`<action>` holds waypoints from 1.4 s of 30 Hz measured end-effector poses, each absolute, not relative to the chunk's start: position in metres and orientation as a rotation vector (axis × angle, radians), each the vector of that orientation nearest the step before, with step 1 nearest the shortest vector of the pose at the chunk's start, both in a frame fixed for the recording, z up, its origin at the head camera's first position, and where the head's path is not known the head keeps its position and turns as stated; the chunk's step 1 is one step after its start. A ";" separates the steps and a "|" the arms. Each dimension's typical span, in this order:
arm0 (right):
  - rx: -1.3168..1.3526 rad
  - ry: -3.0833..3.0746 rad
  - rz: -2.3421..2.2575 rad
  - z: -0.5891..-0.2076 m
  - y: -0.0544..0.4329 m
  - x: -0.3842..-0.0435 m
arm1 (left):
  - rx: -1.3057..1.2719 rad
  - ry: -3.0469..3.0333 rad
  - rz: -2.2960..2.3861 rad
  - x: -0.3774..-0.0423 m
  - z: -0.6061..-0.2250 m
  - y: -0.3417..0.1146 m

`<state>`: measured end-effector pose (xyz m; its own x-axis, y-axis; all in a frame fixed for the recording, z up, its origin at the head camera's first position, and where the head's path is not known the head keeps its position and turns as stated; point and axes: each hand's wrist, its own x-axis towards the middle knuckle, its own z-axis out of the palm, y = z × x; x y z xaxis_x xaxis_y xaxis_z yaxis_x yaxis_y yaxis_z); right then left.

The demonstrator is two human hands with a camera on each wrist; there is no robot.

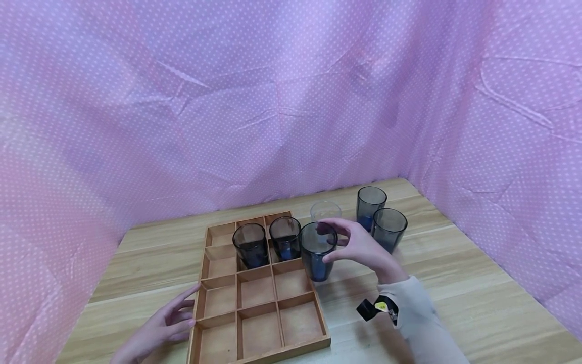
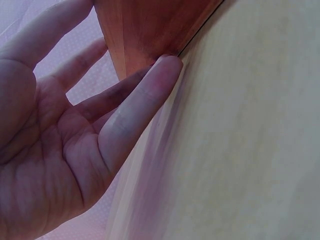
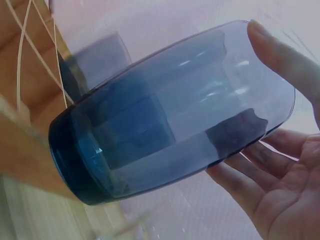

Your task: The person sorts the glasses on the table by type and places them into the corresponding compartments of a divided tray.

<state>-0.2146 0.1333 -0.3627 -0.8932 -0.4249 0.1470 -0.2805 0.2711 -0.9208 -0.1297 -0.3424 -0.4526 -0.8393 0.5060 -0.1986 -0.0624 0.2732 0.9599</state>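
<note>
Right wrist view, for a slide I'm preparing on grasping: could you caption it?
The right hand holds a tinted glass near its rim, with part of a wooden tray at left.

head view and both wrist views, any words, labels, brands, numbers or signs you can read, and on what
No readable text.
Yellow label on the black wrist strap: any print is too small to read.
Held glass, wooden tray: no text visible.

Held tumbler grades from smoky grey to deep blue at base. Tray: orange-brown; table: pale tan, streaked grain. Cloth: pink-lilac with white polka dots.
</note>
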 end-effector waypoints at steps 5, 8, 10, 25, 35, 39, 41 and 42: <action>-0.724 2.341 -1.736 -0.361 0.118 -0.211 | 0.406 2.073 1.597 -0.129 -0.454 -0.342; -0.763 2.307 -1.761 -0.360 0.108 -0.210 | 0.420 2.063 1.604 -0.129 -0.455 -0.342; -0.782 2.269 -1.781 -0.360 0.101 -0.209 | 0.421 2.065 1.604 -0.129 -0.455 -0.342; -0.871 2.190 -1.760 -0.361 0.055 -0.208 | 0.399 2.080 1.607 -0.127 -0.457 -0.340; -0.873 2.142 -1.782 -0.367 0.033 -0.207 | 0.377 2.123 1.575 -0.127 -0.456 -0.339; -0.884 2.137 -1.774 -0.371 0.027 -0.207 | 0.372 2.111 1.583 -0.126 -0.456 -0.339; -0.888 2.129 -1.772 -0.372 0.024 -0.207 | 0.359 2.111 1.578 -0.126 -0.456 -0.339; -0.889 2.133 -1.767 -0.373 0.023 -0.207 | 0.355 2.112 1.576 -0.126 -0.455 -0.339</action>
<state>-0.2069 0.0227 -0.3729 -0.7887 -0.5823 0.1974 -0.3023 0.0876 -0.9492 -0.1255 -0.3388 -0.4555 -0.8523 0.4750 -0.2189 -0.0747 0.3037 0.9498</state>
